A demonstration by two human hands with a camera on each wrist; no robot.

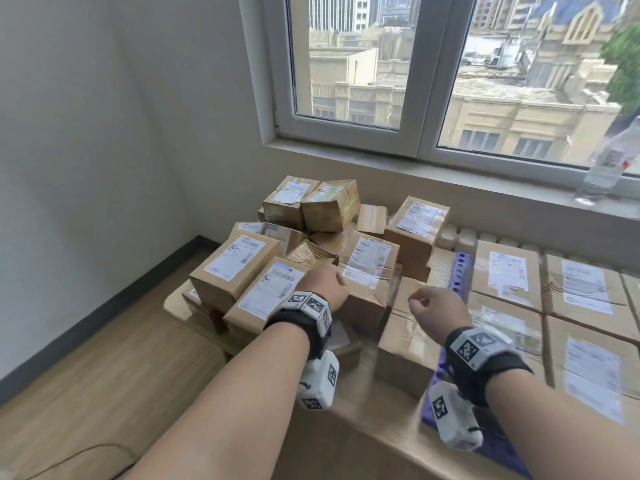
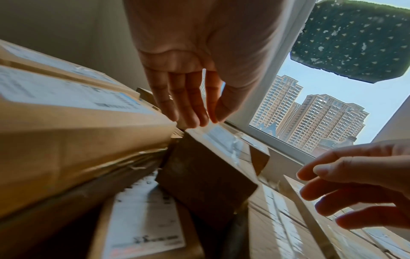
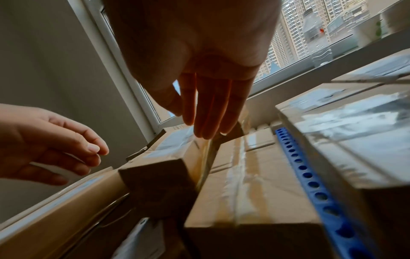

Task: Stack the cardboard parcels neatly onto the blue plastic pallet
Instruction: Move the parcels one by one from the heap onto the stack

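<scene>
Both hands reach forward over a loose heap of cardboard parcels (image 1: 311, 244) piled on the left, on a low pale surface below the window (image 1: 433, 64). The left hand (image 1: 325, 284) hovers over the heap's near side, fingers straight and loosely together, tips just above the edge where a labelled parcel (image 1: 266, 292) meets the taped parcel (image 1: 367, 275) beside it. From the left wrist view the fingertips (image 2: 190, 121) look close to the cardboard; contact cannot be confirmed. It holds nothing.

The right hand (image 1: 438, 308) hangs above a plain taped parcel (image 1: 405, 337) that lies between the heap and the blue plastic pallet (image 1: 459, 271). Its fingers are loosely bent in the head view, fairly straight and close together in the right wrist view (image 3: 208, 112), gripping nothing. Whether the tips touch the box is unclear.

The pallet sits to the right, only its perforated blue edge showing. On it lie flat stacked parcels (image 1: 554, 292) in neat rows, white shipping labels up, edges touching.

A clear plastic bottle (image 1: 602, 168) stands on the windowsill at far right. Each wrist wears a black strap with a marker-covered camera block (image 1: 311, 306).
</scene>
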